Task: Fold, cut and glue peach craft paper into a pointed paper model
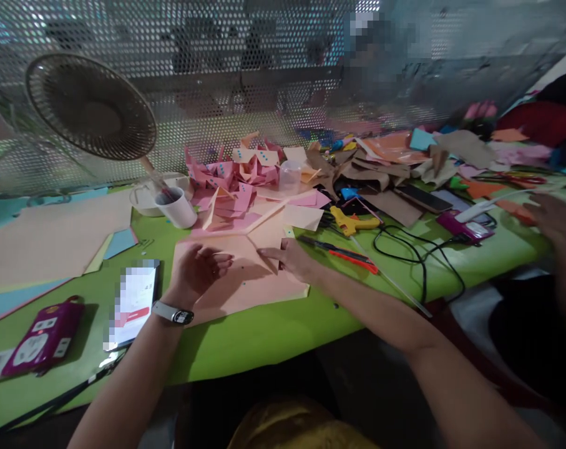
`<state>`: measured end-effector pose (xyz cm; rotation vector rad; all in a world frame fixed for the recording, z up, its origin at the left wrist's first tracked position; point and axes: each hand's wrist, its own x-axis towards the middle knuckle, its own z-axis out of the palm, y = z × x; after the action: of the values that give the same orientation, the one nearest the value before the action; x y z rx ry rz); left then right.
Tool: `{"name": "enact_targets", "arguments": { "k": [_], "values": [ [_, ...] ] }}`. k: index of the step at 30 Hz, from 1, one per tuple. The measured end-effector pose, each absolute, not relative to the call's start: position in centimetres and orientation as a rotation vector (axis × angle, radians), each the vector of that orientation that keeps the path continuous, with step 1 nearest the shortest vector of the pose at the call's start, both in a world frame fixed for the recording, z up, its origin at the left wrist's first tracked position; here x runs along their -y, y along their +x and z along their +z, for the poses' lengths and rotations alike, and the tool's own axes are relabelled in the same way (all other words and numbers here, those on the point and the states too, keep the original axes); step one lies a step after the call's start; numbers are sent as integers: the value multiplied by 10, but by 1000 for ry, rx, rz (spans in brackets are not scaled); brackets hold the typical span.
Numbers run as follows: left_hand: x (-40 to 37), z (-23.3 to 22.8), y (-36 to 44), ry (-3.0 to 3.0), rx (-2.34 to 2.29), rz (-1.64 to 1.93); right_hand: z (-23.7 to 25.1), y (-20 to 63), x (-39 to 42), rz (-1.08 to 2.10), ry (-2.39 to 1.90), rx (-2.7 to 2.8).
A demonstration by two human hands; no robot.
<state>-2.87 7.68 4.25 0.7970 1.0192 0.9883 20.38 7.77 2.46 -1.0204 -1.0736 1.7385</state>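
Note:
A peach sheet of paper (245,284) lies partly folded on the green table (245,343). My left hand (196,269), with a watch on its wrist, rests flat on the sheet's left part, fingers curled. My right hand (292,257) presses down on a folded flap of the same sheet near its right edge. Neither hand lifts the paper. A pile of folded pink and peach paper pieces (240,181) sits just behind the sheet.
A phone (133,302) and a magenta case (43,340) lie at the left. A white cup (177,206) and a fan (90,106) stand behind. A yellow glue gun (352,222), red cutter (348,254) and black cable (414,252) lie right. Another person's hand (556,218) shows at far right.

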Motion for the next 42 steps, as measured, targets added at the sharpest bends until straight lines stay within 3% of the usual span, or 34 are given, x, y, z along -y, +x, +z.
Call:
{"name": "enact_targets", "arguments": {
  "k": [6,10,18,23,25,33,42],
  "values": [
    [-61,33,-10,783,-874,974,23,206,-80,1378,-1222,1314],
    [-54,30,-6,830,-1041,910,21,205,-74,1177,-1294,1616],
    [-61,40,-2,624,-1307,1244,63,232,-88,1158,-1247,1693],
    [-60,36,-5,658,-1272,1240,89,303,-125,695,-1629,1782],
    [-60,34,-6,677,-1231,1243,85,326,-135,325,-2037,2121],
    [-60,35,-7,671,-1167,1253,62,344,-157,342,-2185,2401],
    [-61,30,-10,713,-1118,1281,89,352,-167,169,-2348,2565]
  ]
}}
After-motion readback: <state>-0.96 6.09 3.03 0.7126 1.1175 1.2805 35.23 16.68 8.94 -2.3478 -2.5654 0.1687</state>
